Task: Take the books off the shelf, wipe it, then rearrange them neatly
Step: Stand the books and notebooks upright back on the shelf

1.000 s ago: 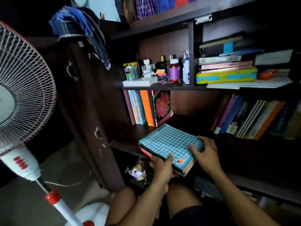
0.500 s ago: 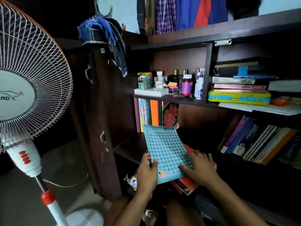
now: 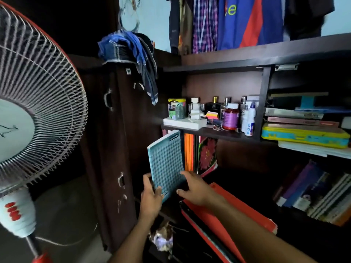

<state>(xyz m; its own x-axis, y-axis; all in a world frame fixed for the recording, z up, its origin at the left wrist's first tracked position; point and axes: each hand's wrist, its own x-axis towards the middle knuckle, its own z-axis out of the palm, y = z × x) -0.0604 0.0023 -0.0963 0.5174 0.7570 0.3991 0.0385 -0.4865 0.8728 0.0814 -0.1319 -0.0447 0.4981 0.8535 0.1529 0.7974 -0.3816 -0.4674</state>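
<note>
A teal checked notebook (image 3: 166,162) stands nearly upright at the left end of the dark wooden shelf (image 3: 237,177). My left hand (image 3: 151,196) grips its lower left edge, thumb on the cover. My right hand (image 3: 195,188) holds its lower right edge with the fingers against the cover. Behind it stand orange-spined books (image 3: 189,152) and a flower-covered book (image 3: 208,155). A red book stack (image 3: 233,215) lies flat under my right forearm. More books (image 3: 319,194) lean at the shelf's right end.
A pedestal fan (image 3: 36,114) stands close on the left. A dark cupboard (image 3: 117,149) with a blue cloth (image 3: 131,52) on top flanks the shelf. The upper shelf holds bottles (image 3: 230,116), a yellow-blue case (image 3: 303,136) and flat books. Crumpled paper (image 3: 163,238) lies below.
The teal notebook rose from lying flat on the red stack to nearly upright and moved left toward the standing books. Both hands went up with it; the red stack stayed down.
</note>
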